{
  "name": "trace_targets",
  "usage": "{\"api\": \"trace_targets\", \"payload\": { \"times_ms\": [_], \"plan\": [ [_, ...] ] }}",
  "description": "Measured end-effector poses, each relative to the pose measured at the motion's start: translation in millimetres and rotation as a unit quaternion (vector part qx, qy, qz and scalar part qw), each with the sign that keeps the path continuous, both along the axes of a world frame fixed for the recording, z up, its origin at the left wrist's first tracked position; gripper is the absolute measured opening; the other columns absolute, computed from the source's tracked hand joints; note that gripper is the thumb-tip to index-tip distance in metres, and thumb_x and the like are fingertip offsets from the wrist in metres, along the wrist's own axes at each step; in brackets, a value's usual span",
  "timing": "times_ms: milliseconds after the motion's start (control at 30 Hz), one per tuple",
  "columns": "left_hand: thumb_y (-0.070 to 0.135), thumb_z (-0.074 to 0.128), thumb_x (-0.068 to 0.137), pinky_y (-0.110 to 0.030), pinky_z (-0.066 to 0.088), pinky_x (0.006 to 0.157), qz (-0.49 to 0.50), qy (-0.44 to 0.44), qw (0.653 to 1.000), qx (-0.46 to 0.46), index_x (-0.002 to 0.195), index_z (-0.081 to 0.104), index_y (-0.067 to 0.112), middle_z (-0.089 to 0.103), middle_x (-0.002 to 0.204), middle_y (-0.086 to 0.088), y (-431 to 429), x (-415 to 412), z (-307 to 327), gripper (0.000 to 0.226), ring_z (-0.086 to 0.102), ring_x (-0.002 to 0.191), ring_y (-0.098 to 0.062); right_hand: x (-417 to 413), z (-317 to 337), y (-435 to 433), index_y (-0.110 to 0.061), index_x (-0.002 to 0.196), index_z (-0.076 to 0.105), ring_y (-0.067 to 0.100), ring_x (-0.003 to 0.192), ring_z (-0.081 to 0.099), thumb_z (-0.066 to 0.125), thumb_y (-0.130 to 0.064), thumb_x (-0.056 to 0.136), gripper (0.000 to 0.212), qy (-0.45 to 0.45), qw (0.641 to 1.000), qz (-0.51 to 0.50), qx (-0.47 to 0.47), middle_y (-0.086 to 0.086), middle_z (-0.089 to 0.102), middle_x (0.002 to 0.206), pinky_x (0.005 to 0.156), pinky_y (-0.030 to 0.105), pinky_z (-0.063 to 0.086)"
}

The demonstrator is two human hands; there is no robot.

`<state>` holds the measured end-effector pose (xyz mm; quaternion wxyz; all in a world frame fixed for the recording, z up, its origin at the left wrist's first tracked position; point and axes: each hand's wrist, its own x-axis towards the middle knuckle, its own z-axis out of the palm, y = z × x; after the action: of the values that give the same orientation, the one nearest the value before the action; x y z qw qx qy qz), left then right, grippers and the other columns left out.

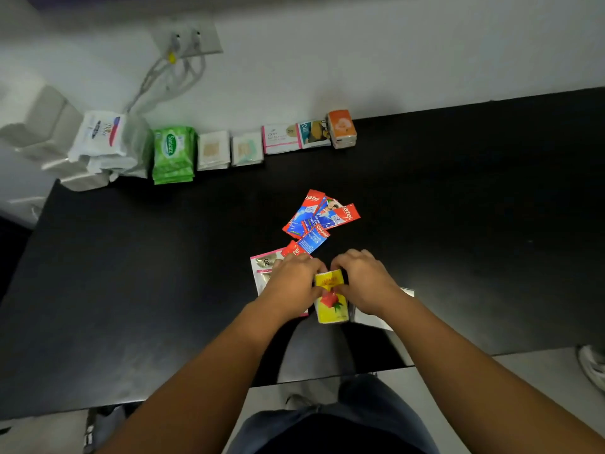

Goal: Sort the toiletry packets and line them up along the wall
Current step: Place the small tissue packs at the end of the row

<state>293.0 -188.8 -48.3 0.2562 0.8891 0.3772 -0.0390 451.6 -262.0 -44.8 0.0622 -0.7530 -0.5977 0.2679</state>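
Head view: both hands [294, 283] [366, 283] pinch yellow packets [329, 299] on table [131, 273].

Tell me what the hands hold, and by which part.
Left hand and right hand pinch the yellow packet at its top end, one on each side.

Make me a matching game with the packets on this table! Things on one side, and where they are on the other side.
Things
1. green wipes
2. orange packets
3. toothpaste sachets
4. yellow packets

Places
A. gripped between the left hand and the right hand
B. right end of the row by the wall
C. loose pile in the middle of the black table
D. in the row, beside the white Dove packs

Pairs: 1-D, 2-B, 3-C, 4-A
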Motion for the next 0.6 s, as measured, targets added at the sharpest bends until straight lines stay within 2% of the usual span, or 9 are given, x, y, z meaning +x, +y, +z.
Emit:
{"api": "trace_targets", "payload": {
  "times_ms": [100,167,200,267,333,400,467,533,600],
  "plan": [
    [0.025,0.070,0.088,-0.033,0.051,0.076,0.054,-0.086,0.992,-0.069,0.103,0.062,0.032,0.062,0.093,0.009,10,7,9,0.019,0.062,0.088,-0.014,5,0,1,-0.024,0.125,0.055,0.019,0.109,0.054,0.071,-0.027,0.085,0.043,0.088,0.992,-0.056,0.066,-0.002,0.057,0.117,0.089,0.037,0.050],
    [0.021,0.071,0.088,-0.036,0.057,0.075,0.108,-0.143,0.977,-0.112,0.100,0.060,0.034,0.068,0.090,0.008,22,15,15,0.022,0.067,0.082,-0.011,11,3,4,-0.023,0.136,0.047,0.014,0.101,0.058,0.074,-0.029,0.085,0.058,0.181,0.972,-0.119,0.092,-0.005,0.058,0.116,0.083,0.029,0.051],
    [0.019,0.073,0.087,-0.038,0.058,0.077,0.135,-0.172,0.967,-0.130,0.099,0.060,0.036,0.069,0.091,0.006,29,20,18,0.024,0.069,0.083,-0.012,15,4,7,-0.022,0.137,0.047,0.012,0.094,0.061,0.073,-0.030,0.086,0.058,0.222,0.960,-0.141,0.093,-0.006,0.060,0.114,0.079,0.027,0.052],
    [0.016,0.076,0.085,-0.041,0.059,0.082,0.179,-0.238,0.943,-0.150,0.099,0.060,0.039,0.071,0.093,0.002,46,32,21,0.031,0.071,0.085,-0.015,26,1,15,-0.019,0.125,0.059,0.012,0.085,0.066,0.070,-0.026,0.089,0.038,0.271,0.944,-0.157,0.100,-0.004,0.069,0.105,0.079,0.034,0.056],
    [0.010,0.077,0.084,-0.035,0.058,0.082,0.213,-0.298,0.919,-0.148,0.103,0.059,0.037,0.071,0.093,0.002,62,48,26,0.038,0.071,0.085,-0.011,37,0,26,-0.018,0.106,0.069,0.016,0.072,0.069,0.064,-0.016,0.094,0.013,0.311,0.929,-0.170,0.111,0.004,0.074,0.091,0.076,0.038,0.057],
    [0.010,0.078,0.084,-0.026,0.056,0.077,0.258,-0.339,0.893,-0.145,0.112,0.056,0.028,0.071,0.093,0.000,74,67,31,0.040,0.070,0.082,-0.008,47,1,41,-0.020,0.095,0.071,0.015,0.061,0.064,0.059,-0.010,0.096,0.016,0.357,0.903,-0.204,0.126,0.010,0.072,0.079,0.068,0.034,0.053],
    [0.017,0.080,0.082,-0.020,0.055,0.070,0.302,-0.355,0.873,-0.140,0.116,0.054,0.022,0.070,0.093,0.001,82,87,32,0.043,0.069,0.080,-0.005,58,6,59,-0.014,0.100,0.072,0.013,0.061,0.063,0.056,-0.008,0.097,0.018,0.403,0.870,-0.244,0.144,0.012,0.072,0.080,0.065,0.028,0.053],
    [0.026,0.085,0.078,-0.021,0.057,0.069,0.336,-0.358,0.861,-0.136,0.112,0.057,0.019,0.070,0.091,0.002,88,106,25,0.044,0.070,0.080,-0.006,70,10,80,-0.008,0.104,0.072,0.012,0.063,0.065,0.055,-0.004,0.097,0.019,0.451,0.835,-0.276,0.149,0.013,0.072,0.080,0.065,0.026,0.056],
    [0.034,0.085,0.077,-0.021,0.056,0.068,0.353,-0.350,0.861,-0.105,0.103,0.061,0.019,0.070,0.086,0.005,95,124,15,0.038,0.069,0.077,-0.005,84,10,100,-0.010,0.097,0.073,0.016,0.066,0.066,0.054,-0.003,0.097,0.020,0.463,0.826,-0.285,0.147,0.019,0.072,0.082,0.070,0.032,0.057]
  ]
}}
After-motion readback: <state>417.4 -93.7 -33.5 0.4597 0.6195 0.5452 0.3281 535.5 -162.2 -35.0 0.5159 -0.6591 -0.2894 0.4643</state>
